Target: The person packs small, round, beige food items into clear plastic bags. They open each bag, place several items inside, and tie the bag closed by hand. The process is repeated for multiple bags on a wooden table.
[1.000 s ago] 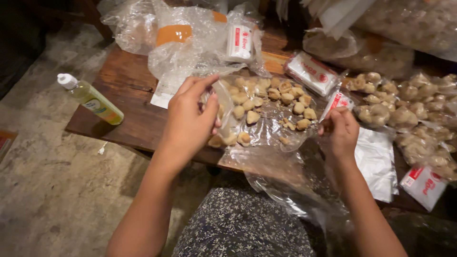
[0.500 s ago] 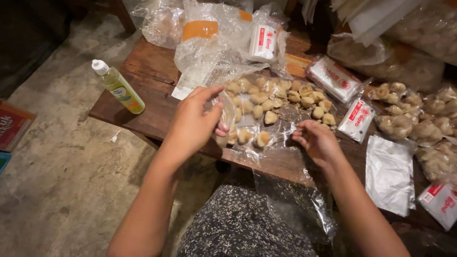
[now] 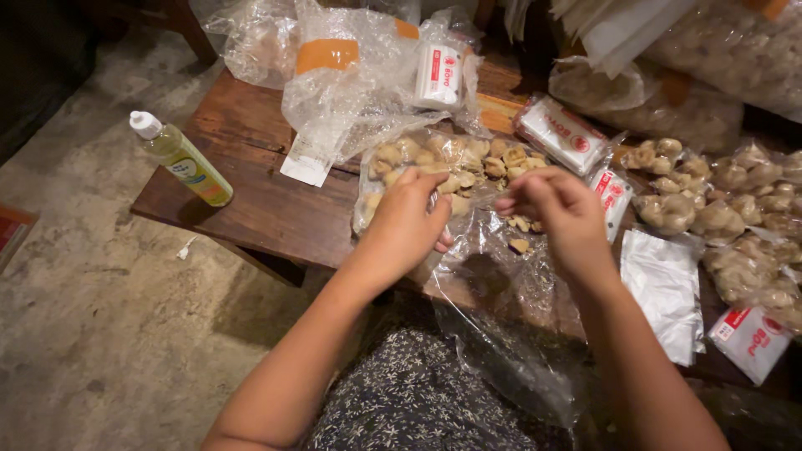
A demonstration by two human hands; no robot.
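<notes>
Left hand pinches a small clear bag at table centre; right hand, at its 3 o'clock, fingers together over the dumplings at 12 o'clock

Setting: probably a home food-packing corner. Evidence: worn dark wooden table on bare concrete floor; clear plastic bags of pale dumpling-like snacks; small white-and-red sachets; stacked silver foil pouches.

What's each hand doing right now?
Left hand: closed on a small clear bag.
Right hand: fingers pinched together over the loose snacks; what it holds cannot be told.
</notes>
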